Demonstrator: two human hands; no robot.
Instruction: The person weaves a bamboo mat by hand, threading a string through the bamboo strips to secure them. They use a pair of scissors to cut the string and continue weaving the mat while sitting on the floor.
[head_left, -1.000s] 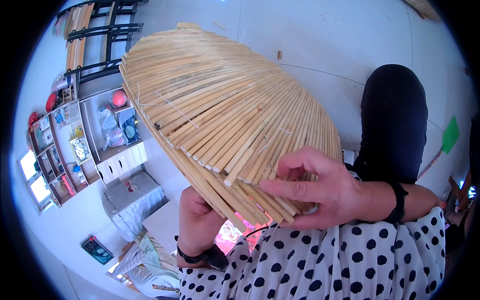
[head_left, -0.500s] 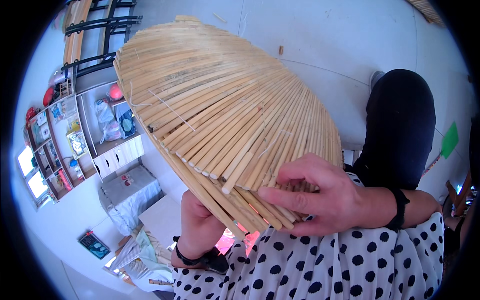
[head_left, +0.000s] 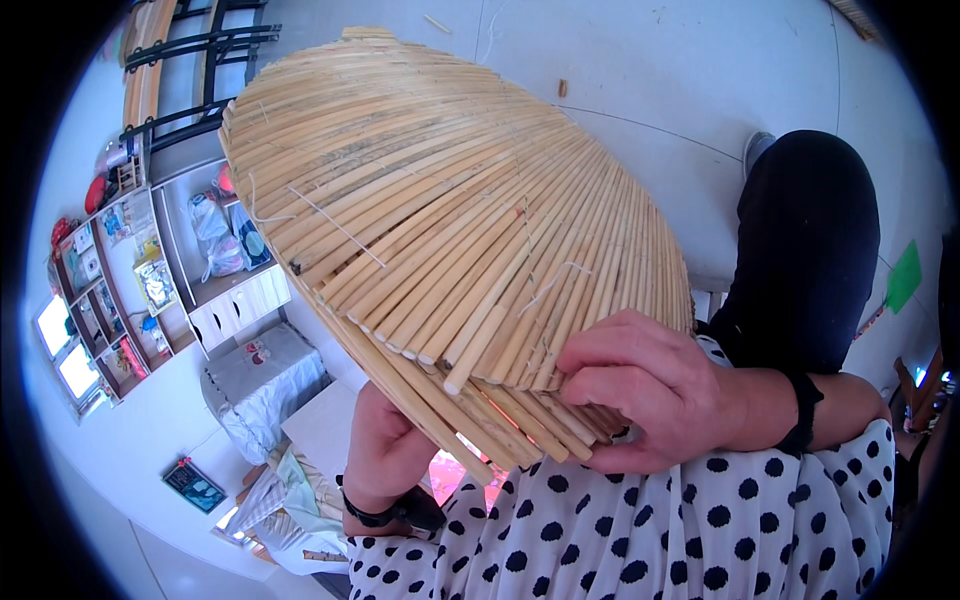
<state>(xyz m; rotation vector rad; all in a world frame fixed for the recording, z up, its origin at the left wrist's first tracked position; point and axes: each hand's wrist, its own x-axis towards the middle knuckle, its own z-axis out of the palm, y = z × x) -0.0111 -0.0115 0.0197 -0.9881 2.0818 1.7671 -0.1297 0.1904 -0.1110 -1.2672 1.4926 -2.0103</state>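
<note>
A large mat of pale reed sticks (head_left: 450, 190), bound with thin thread, arches away from my lap. Its near end is layered, with uneven stick ends over a lower layer (head_left: 420, 395). Loose white string (head_left: 335, 225) lies on the upper left side, and another short string end (head_left: 548, 285) sits nearer my right hand. My left hand (head_left: 385, 445) holds the mat's near left edge from below, its fingers hidden behind the sticks. At the near right corner, my right hand (head_left: 660, 390) has its fingers curled over the stick ends, gripping them.
My dark-trousered knee (head_left: 810, 240) is right of the mat. Shelves with bags and boxes (head_left: 225, 240) and a cloth-covered table (head_left: 265, 375) stand at left. Black metal racks (head_left: 190, 60) are at the far left. A small brown piece (head_left: 562, 88) lies on the floor.
My right hand's fingers have drawn in from nearly straight to curled over the stick ends, shifting slightly right. The mat has tilted a little; my left hand stays at its edge.
</note>
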